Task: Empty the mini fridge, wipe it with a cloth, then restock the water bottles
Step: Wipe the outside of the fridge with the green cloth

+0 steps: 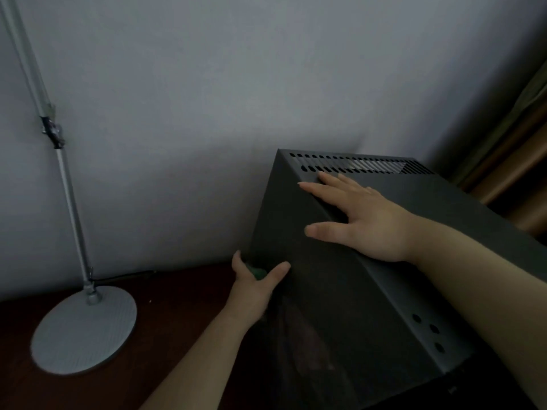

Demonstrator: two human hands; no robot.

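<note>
Head view: my right hand (364, 220) lies flat on the mini fridge (325, 306); my left hand (251, 288) grips a green cloth (256, 272) against its left side. Hard rubbing could shift it.

Left grip (254, 287) and right grip (364, 220): bare, fingernails short and plain. Left forearm (201, 359) and right forearm (473, 291): bare over the full visible length, out to the frame edges. Light dim, picture soft; finer detail not readable.

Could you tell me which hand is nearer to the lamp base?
Left. The left hand, gripping a green cloth at the fridge's left side, is right of the lamp base; the right hand lies flat on the fridge top, farther right.
</note>
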